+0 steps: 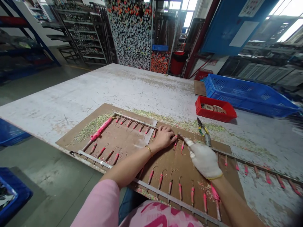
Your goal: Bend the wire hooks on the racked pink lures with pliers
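A long metal rack bar (136,120) with short pink-coated hooks hanging from it lies across brown cardboard (129,138). My left hand (164,136), bare with a bracelet at the wrist, is closed over this bar, its fingertips by a pink-coated hook (175,143). Opposite it, my right hand (205,160) wears a white glove and grips a slim dark tool (180,136); the tool's exact kind is unclear. Its tip is close to my left fingertips. Nearer my body runs a second bar (165,193) with more pink hooks (180,190) pointing away from me.
Yellow-handled pliers (203,128) lie beyond my right hand, near a red bin (215,108) and a large blue crate (248,93). Greenish and pink flakes are scattered over the cardboard and white table (94,85). Blue bins (14,195) stand on the floor at left.
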`<action>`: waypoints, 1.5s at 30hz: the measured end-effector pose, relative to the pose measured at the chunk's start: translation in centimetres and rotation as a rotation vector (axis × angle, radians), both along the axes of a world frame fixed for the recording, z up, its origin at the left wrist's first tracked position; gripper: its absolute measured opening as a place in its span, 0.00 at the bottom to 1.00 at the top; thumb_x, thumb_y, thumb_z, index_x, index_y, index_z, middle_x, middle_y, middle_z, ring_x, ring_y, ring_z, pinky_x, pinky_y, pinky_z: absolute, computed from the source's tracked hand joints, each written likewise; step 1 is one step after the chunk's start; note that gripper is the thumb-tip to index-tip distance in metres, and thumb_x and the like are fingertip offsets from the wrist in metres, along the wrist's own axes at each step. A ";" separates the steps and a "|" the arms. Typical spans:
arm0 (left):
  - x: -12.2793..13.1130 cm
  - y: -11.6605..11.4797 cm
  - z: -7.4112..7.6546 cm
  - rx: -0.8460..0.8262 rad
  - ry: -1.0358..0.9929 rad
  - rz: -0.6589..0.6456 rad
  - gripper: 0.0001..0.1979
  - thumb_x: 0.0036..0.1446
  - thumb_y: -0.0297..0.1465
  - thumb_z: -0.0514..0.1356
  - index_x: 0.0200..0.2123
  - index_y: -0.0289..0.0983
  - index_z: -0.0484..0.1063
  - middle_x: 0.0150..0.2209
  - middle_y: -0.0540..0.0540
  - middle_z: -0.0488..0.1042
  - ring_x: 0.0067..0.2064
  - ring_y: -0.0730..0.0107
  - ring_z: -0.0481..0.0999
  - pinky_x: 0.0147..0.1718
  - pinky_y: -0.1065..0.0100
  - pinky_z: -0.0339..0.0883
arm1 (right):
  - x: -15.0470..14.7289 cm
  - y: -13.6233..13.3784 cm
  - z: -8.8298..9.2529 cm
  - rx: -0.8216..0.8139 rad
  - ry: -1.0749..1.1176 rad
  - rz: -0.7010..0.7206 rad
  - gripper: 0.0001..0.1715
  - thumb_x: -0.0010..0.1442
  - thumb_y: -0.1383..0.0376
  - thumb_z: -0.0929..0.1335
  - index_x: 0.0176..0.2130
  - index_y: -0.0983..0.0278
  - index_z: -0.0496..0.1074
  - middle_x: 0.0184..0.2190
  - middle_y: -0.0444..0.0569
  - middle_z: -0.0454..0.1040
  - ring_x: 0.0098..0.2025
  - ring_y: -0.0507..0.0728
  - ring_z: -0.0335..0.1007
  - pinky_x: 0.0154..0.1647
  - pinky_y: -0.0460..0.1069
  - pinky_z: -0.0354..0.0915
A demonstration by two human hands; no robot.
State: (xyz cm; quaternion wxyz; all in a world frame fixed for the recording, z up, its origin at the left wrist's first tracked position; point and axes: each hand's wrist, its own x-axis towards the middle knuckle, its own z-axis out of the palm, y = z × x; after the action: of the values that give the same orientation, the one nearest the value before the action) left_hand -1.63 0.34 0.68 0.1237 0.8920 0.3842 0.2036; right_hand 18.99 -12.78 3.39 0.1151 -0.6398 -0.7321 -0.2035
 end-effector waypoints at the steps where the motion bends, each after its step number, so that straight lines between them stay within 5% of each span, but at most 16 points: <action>1: 0.0 0.0 0.0 0.002 0.000 -0.001 0.16 0.71 0.42 0.58 0.39 0.41 0.83 0.46 0.45 0.79 0.51 0.59 0.71 0.61 0.51 0.53 | 0.0 0.1 0.0 -0.055 -0.011 0.024 0.27 0.67 0.65 0.64 0.63 0.55 0.74 0.27 0.45 0.75 0.27 0.53 0.65 0.32 0.51 0.52; 6: 0.0 -0.1 -0.1 0.004 -0.004 0.000 0.17 0.71 0.42 0.58 0.39 0.41 0.83 0.46 0.45 0.80 0.51 0.59 0.71 0.61 0.51 0.53 | 0.0 0.1 0.3 0.167 0.089 -0.124 0.26 0.71 0.59 0.63 0.63 0.61 0.75 0.26 0.48 0.75 0.30 0.56 0.67 0.34 0.51 0.54; 11: 0.1 -0.1 -0.1 -0.002 -0.011 0.005 0.16 0.71 0.41 0.58 0.40 0.41 0.83 0.46 0.44 0.80 0.52 0.59 0.72 0.62 0.51 0.53 | 0.0 0.3 0.1 -0.027 -0.047 0.060 0.27 0.67 0.67 0.64 0.63 0.55 0.74 0.25 0.43 0.74 0.27 0.54 0.64 0.32 0.52 0.50; 16: 0.1 -0.1 -0.1 0.001 -0.008 0.003 0.16 0.71 0.42 0.58 0.39 0.41 0.83 0.47 0.45 0.80 0.52 0.59 0.72 0.62 0.51 0.53 | 0.1 0.1 0.2 0.208 0.043 -0.122 0.26 0.70 0.60 0.64 0.62 0.61 0.75 0.27 0.48 0.75 0.30 0.55 0.66 0.34 0.51 0.54; 21: 0.1 -0.1 -0.1 0.011 0.001 0.009 0.16 0.71 0.42 0.58 0.39 0.40 0.83 0.46 0.44 0.80 0.51 0.59 0.72 0.62 0.51 0.54 | 0.2 0.3 -0.1 -0.086 -0.049 0.040 0.28 0.67 0.66 0.64 0.64 0.54 0.73 0.27 0.44 0.75 0.27 0.53 0.64 0.32 0.51 0.51; 26: 0.2 -0.1 -0.4 0.034 -0.009 0.001 0.17 0.71 0.43 0.57 0.39 0.41 0.83 0.45 0.45 0.80 0.51 0.59 0.72 0.61 0.51 0.54 | 0.3 0.2 0.0 0.196 0.039 -0.115 0.24 0.72 0.58 0.63 0.62 0.61 0.75 0.27 0.47 0.75 0.30 0.55 0.67 0.35 0.51 0.55; 31: 0.2 -0.1 -0.4 0.030 -0.010 -0.001 0.18 0.72 0.42 0.57 0.39 0.40 0.82 0.45 0.45 0.80 0.51 0.60 0.72 0.61 0.52 0.54 | 0.1 0.4 0.1 -0.043 -0.054 0.054 0.26 0.69 0.65 0.64 0.63 0.54 0.75 0.25 0.43 0.75 0.26 0.53 0.64 0.31 0.51 0.50; 36: 0.1 -0.1 0.0 0.006 0.012 -0.001 0.18 0.72 0.43 0.57 0.39 0.40 0.83 0.45 0.44 0.80 0.50 0.59 0.73 0.59 0.52 0.55 | 0.2 0.1 0.3 0.234 0.044 -0.110 0.24 0.71 0.59 0.64 0.61 0.61 0.77 0.26 0.48 0.75 0.29 0.55 0.67 0.34 0.51 0.54; 41: 0.1 -0.2 0.1 -0.004 0.008 0.007 0.18 0.72 0.42 0.56 0.39 0.40 0.83 0.45 0.44 0.79 0.50 0.59 0.73 0.60 0.52 0.55 | 0.3 0.4 0.1 -0.031 -0.036 0.059 0.27 0.67 0.65 0.64 0.63 0.54 0.74 0.25 0.43 0.74 0.26 0.53 0.64 0.31 0.51 0.50; 45: 0.2 -0.2 0.0 -0.002 0.004 -0.004 0.19 0.72 0.43 0.56 0.38 0.40 0.83 0.44 0.44 0.79 0.49 0.60 0.72 0.60 0.52 0.54 | 0.2 0.3 0.5 0.185 0.083 -0.100 0.25 0.70 0.59 0.63 0.62 0.60 0.76 0.27 0.48 0.76 0.30 0.55 0.67 0.34 0.51 0.55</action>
State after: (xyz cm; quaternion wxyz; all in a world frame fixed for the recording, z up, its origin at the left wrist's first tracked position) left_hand -1.47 0.18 0.69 0.1242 0.8929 0.3831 0.2013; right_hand 19.22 -12.47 3.87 0.1936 -0.6700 -0.6721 -0.2489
